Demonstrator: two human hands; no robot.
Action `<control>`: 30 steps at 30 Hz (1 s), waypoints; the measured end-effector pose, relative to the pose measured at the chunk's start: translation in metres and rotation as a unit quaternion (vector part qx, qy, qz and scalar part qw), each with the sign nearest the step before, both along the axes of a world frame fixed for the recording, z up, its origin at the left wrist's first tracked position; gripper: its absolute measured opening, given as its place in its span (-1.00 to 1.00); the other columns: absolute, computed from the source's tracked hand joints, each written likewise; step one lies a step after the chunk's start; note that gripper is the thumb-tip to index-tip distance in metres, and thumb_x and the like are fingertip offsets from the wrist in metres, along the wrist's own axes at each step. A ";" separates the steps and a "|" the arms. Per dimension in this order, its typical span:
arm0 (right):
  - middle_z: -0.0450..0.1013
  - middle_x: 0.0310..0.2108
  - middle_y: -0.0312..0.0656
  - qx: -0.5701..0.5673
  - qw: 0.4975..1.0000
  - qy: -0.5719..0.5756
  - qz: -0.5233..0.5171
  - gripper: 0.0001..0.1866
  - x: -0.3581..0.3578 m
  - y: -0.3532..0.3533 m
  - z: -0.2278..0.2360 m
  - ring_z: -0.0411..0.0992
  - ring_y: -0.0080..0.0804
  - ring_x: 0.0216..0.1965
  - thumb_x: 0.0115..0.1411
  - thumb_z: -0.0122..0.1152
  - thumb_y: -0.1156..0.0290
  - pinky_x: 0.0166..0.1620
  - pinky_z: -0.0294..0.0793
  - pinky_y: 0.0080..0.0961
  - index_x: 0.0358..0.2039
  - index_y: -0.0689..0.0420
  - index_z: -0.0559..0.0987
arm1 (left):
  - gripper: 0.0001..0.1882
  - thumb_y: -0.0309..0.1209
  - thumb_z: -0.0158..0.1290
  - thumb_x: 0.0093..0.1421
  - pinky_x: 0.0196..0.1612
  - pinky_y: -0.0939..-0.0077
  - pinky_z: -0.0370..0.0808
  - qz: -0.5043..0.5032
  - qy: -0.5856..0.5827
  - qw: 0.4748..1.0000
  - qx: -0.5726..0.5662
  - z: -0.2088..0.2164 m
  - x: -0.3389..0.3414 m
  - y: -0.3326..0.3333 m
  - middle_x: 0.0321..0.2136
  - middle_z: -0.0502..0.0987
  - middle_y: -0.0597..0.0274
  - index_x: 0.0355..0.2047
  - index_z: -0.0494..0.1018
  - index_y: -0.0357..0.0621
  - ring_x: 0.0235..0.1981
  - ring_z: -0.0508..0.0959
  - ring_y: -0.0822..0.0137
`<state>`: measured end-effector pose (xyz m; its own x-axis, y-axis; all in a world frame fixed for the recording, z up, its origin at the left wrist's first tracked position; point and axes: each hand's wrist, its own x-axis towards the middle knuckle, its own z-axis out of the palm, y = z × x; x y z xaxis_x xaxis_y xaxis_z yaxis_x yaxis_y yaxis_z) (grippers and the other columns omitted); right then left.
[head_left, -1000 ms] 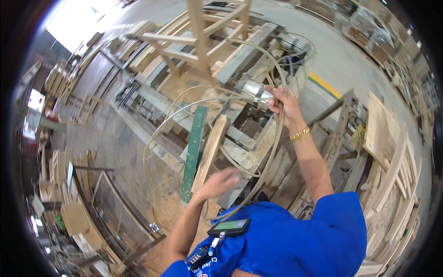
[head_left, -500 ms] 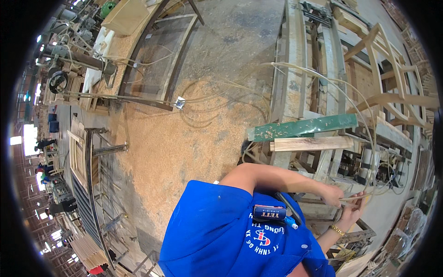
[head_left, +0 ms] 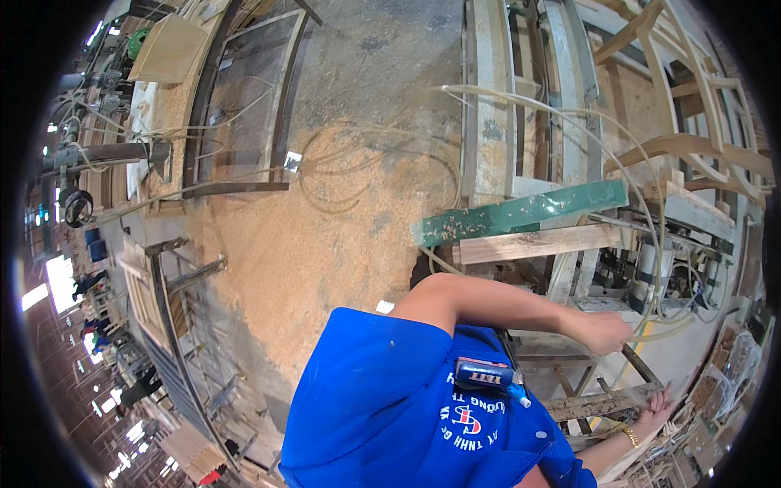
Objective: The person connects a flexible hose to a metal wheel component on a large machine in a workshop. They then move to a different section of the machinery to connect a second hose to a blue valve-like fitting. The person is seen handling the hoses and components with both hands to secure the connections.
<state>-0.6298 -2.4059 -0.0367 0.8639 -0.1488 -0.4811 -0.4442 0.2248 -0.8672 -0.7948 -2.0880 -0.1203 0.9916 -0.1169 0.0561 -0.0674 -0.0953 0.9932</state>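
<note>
We find the left hand (head_left: 602, 332) clenched on pale translucent plastic hoses (head_left: 504, 97), presumably keeping the loops gathered. We note the right hand (head_left: 652, 413) released, fingers loosely parted, beside a brown metal frame (head_left: 606, 402).

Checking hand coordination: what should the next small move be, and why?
Probably bring the right hand to the hoses: the left hand appears to grip them alone, while the right is open and apart from it, and the hoses arc loosely past the green board.
</note>
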 end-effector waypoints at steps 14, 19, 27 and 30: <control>0.15 -0.66 -0.50 -0.080 0.991 -0.107 0.016 -0.67 0.179 -0.078 -0.151 0.06 -0.76 -0.70 0.21 0.08 0.25 -0.66 0.04 -0.72 -0.11 0.20 0.47 | -0.76 -0.31 -0.17 0.28 -0.77 0.64 0.00 -0.021 0.124 0.979 -0.162 0.087 0.368 -0.062 -0.79 0.05 0.49 -0.29 0.37 -0.25 -0.83 0.04 0.60; 0.42 -0.57 -0.30 -0.174 0.967 -0.143 -0.117 -0.69 0.251 -0.061 -0.187 0.36 -0.55 -0.58 0.14 0.12 0.23 -0.53 0.33 -0.51 -0.33 0.27 0.54 | -0.77 -0.39 -0.10 0.18 -0.61 0.49 0.28 -0.038 0.057 0.997 0.047 -0.017 0.530 -0.176 -0.71 0.37 0.28 -0.34 0.45 -0.34 -0.71 0.36 0.43; 0.49 -0.61 0.05 -0.289 0.953 -0.094 0.002 -0.68 0.339 -0.019 -0.214 0.51 -0.16 -0.58 0.10 0.08 0.28 -0.42 0.51 -0.35 -0.55 0.33 0.54 | -0.69 -0.27 -0.05 0.16 -0.47 0.51 0.28 -0.162 0.115 0.955 0.220 -0.120 0.578 -0.225 -0.63 0.44 0.22 -0.43 0.51 -0.31 -0.57 0.39 0.46; 0.48 -0.66 0.03 -0.115 0.989 -0.082 -0.035 -0.70 0.342 -0.013 -0.219 0.50 -0.18 -0.62 0.07 0.12 0.32 -0.50 0.49 -0.39 -0.57 0.35 0.54 | -0.65 -0.20 -0.06 0.18 -0.50 0.47 0.26 -0.125 0.025 0.965 0.230 -0.123 0.562 -0.218 -0.66 0.43 0.26 -0.48 0.50 -0.27 -0.61 0.35 0.45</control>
